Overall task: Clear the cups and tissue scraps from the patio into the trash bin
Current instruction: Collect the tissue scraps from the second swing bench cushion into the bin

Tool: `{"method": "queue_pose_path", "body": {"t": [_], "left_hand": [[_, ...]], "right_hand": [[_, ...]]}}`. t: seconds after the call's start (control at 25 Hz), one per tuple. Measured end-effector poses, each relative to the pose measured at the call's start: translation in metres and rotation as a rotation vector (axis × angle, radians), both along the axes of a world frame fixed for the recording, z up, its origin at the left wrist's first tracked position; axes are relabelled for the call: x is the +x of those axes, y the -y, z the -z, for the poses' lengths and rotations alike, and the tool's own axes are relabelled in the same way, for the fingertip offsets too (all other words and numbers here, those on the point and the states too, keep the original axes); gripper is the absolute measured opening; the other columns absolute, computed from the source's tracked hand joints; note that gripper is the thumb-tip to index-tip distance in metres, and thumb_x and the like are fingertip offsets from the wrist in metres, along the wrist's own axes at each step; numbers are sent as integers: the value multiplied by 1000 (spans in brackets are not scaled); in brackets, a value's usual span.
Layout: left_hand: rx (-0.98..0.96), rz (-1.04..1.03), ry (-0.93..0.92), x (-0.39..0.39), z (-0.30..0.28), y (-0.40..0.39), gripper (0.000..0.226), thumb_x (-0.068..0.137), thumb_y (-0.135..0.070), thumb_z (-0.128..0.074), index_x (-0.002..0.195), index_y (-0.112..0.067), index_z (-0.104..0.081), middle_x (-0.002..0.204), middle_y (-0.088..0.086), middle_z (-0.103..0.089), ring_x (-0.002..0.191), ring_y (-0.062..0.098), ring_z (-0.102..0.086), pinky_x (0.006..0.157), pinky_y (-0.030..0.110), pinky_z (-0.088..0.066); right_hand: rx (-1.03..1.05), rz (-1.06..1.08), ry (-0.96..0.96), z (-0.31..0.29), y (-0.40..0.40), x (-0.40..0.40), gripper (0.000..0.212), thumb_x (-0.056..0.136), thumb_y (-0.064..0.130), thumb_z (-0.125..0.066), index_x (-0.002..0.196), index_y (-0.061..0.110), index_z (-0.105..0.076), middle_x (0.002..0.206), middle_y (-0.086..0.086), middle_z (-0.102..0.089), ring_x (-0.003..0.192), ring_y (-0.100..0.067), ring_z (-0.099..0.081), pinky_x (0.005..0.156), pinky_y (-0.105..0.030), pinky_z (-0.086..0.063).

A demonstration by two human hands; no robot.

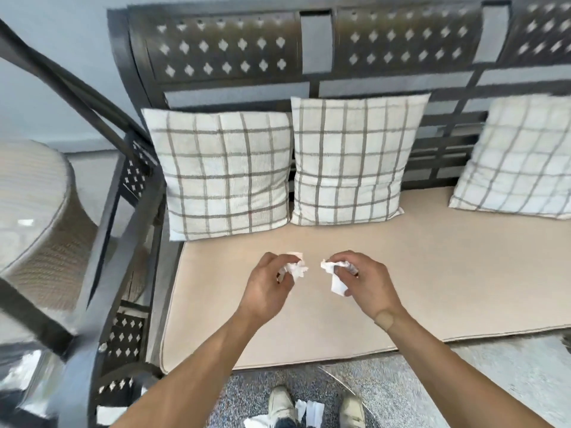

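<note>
Gripping tissue scraps (pixel 296 268) in both hands (pixel 267 285) | cushion (pixel 432 273) below | more scraps (pixel 312 410) between shoes (pixel 279 403)

You have one view only, from the camera on your head, wide-angle, so straight lines bow toward the edges. It looks forward and steeply down over both forearms at a bench seat cushion (pixel 417 273), close below you. The bench's dark backrest (pixel 234 47) fills the top of the frame, with three checked pillows (pixel 349 162) leaning against it. At the bottom edge your own shoes (pixel 279 403) show on the speckled floor (pixel 432 384). At left, a wicker table (pixel 37 230) sits near, blurred.
</note>
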State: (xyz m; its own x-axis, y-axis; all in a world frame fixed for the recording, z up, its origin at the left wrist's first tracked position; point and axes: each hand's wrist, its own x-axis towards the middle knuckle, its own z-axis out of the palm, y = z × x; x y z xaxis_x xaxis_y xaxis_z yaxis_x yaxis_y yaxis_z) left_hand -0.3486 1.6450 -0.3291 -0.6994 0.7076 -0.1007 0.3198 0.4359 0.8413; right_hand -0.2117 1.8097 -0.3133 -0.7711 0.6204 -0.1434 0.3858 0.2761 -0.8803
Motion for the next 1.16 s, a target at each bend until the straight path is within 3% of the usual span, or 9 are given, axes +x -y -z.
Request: {"method": "queue_pose_path", "body": {"t": [0.2, 0.32, 0.44, 0.6, 0.8, 0.96, 1.04, 1.16], "left_hand": [[129, -134, 17, 21, -91, 30, 41, 85, -4, -64, 97, -43, -63, 100, -3, -60, 78, -6, -55, 71, 2, -37], [154, -175, -18, 45, -125, 55, 44, 85, -9, -65, 92, -51, -57, 98, -8, -59, 77, -9, -54, 70, 2, -38], [183, -199, -75, 72, -149, 81, 36, 86, -11, -65, 98, -44, -61, 97, -6, -58, 77, -9, -53, 69, 2, -37], [224, -236, -140, 133, -181, 132, 34, 85, -12, -65, 100, -43, -62, 98, -3, -60, 79, -5, -55, 70, 2, -36], [277, -267, -251, 200, -221, 205, 35, 83, -6, -66, 101, -36, -67, 100, -7, -61, 83, -10, -53, 75, 3, -35], [274, -347, -339, 218, -249, 270, 33, 82, -4, -67, 106, -26, -70, 101, -4, -64, 86, -8, -55, 77, 5, -36], [258, -392, -375, 219, -260, 306, 32, 82, -3, -66, 105, -25, -71, 101, -2, -64, 89, -5, -56, 78, 4, -37], [236, -507, -410, 217, -267, 370, 33, 82, -4, -65, 103, -28, -70, 99, -2, -63, 88, -5, -56, 76, 5, -37]], "right_hand": [[-28, 44, -144, -97, 31, 16, 35, 84, 8, -64, 81, 42, -74, 89, 16, -69, 78, -6, -63, 58, -20, -56], [106, 2, -202, -137, 55, 35, 36, 85, 8, -66, 85, 43, -73, 99, 12, -67, 78, -4, -63, 65, -29, -60], [258, -78, -210, -163, 76, 62, 24, 84, 9, -66, 94, 29, -74, 100, 11, -66, 84, 2, -61, 75, -35, -57], [421, -110, -246, -190, 116, 126, 23, 85, 11, -67, 95, 31, -73, 103, 8, -67, 84, 15, -57, 76, -7, -43], [440, -148, -402, -225, 173, 177, 24, 82, 7, -68, 93, 28, -75, 95, 15, -65, 82, 5, -62, 74, -33, -56], [401, -256, -457, -240, 232, 170, 24, 83, 9, -68, 94, 29, -75, 95, 20, -63, 84, 0, -63, 72, -38, -59], [393, -311, -467, -243, 265, 160, 23, 83, 11, -68, 94, 31, -75, 96, 16, -65, 84, -2, -63, 74, -33, -57], [387, -406, -492, -246, 322, 138, 25, 83, 9, -69, 92, 32, -75, 94, 16, -65, 84, 9, -60, 72, -9, -45]]}}
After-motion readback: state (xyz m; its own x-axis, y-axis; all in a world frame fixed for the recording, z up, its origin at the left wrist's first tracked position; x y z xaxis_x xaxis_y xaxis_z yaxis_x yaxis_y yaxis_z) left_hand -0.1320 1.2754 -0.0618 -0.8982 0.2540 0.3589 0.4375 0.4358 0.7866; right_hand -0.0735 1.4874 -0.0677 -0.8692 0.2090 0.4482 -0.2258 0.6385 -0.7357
